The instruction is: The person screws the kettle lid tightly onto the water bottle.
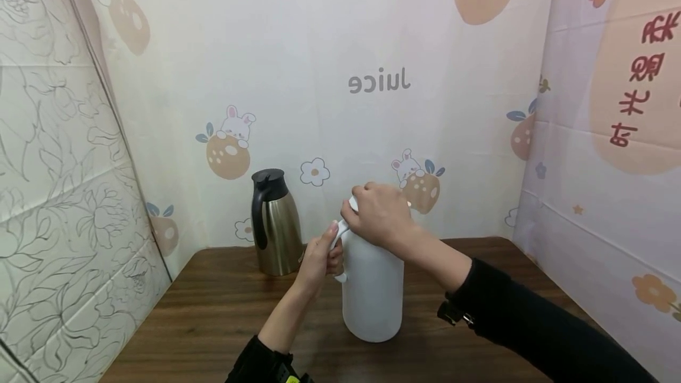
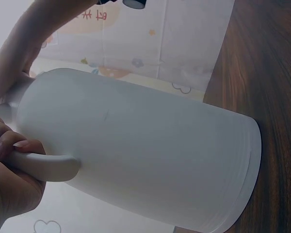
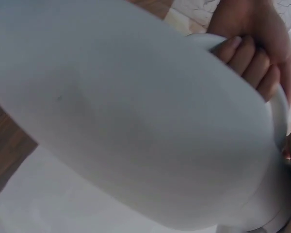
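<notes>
A white thermos jug point(image 1: 372, 294) stands upright on the wooden table, in front of me. My left hand point(image 1: 319, 259) grips its handle point(image 2: 53, 168), thumb lying along the upper part; the right wrist view shows the fingers point(image 3: 247, 60) of that hand curled through the handle. Over the top of the jug is my right hand point(image 1: 380, 211), its fingers bent around the lid point(image 1: 353, 203). Most of the lid is hidden beneath that hand. In the left wrist view the jug's body point(image 2: 150, 145) fills the middle, its base at the tabletop.
Behind and left of the white jug stands a gold-coloured metal thermos jug point(image 1: 282, 229) with a black lid and handle. The brown wooden table point(image 1: 202, 324) meets a printed cloth backdrop point(image 1: 298, 123) at its back edge. More printed cloth hangs on both sides.
</notes>
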Available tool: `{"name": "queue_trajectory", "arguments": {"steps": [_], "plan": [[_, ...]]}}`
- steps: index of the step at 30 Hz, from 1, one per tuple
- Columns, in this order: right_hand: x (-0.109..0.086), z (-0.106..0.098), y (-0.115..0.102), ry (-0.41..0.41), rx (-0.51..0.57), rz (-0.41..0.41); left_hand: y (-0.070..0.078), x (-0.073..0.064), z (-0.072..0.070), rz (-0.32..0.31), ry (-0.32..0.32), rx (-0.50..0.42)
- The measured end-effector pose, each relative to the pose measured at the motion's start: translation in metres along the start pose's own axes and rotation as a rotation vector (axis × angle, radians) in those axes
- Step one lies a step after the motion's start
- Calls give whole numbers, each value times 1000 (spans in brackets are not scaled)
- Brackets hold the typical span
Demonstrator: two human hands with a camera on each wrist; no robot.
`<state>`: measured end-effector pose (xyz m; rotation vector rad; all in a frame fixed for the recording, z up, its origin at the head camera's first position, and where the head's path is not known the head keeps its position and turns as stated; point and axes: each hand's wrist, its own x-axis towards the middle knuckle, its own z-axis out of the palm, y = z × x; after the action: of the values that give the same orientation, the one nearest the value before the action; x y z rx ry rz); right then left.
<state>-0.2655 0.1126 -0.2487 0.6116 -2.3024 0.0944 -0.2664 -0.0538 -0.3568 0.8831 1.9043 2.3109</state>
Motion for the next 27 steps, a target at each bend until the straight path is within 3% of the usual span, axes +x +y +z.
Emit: {"name": "queue_trajectory", "arguments": {"steps": [7,10,14,16,22,27], "plan": [[3,-20,6,-254,146,73,-2,0,0,6,-8,-1],[6,-25,13,-274,221,76,-1,0,0,8,-3,1],[9,-22,26,-220,292,66,-1,-1,0,12,-1,-8],[9,-19,34,-181,314,1,-1,-1,0,12,-1,-13],[11,-7,57,-129,386,-345,-1,-1,1,7,0,-11],[11,1,62,-129,461,-425,-1,-1,1,11,1,-1]]}}
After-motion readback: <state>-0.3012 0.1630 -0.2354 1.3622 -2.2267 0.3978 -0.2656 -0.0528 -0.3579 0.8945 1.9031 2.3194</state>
